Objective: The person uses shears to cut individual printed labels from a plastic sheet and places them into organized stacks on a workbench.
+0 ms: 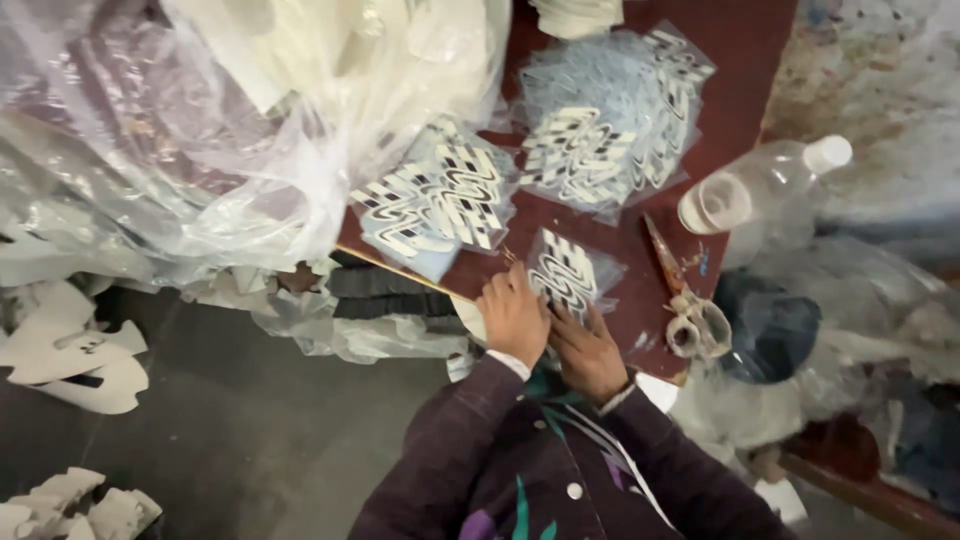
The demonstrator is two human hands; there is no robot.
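Note:
On the dark red table, near its front edge, lies a small clear plastic packet of black-and-white patterned cut-outs. My left hand rests on the packet's left edge with fingers curled against it. My right hand presses on its lower end. Both sleeves are dark purple. Whether either hand pinches the packet or only touches it is hard to tell.
Two larger packets of the same cut-outs lie farther back. Scissors lie right of my hands, with a clear plastic bottle beyond. Big plastic bags fill the left. White cut shapes litter the floor.

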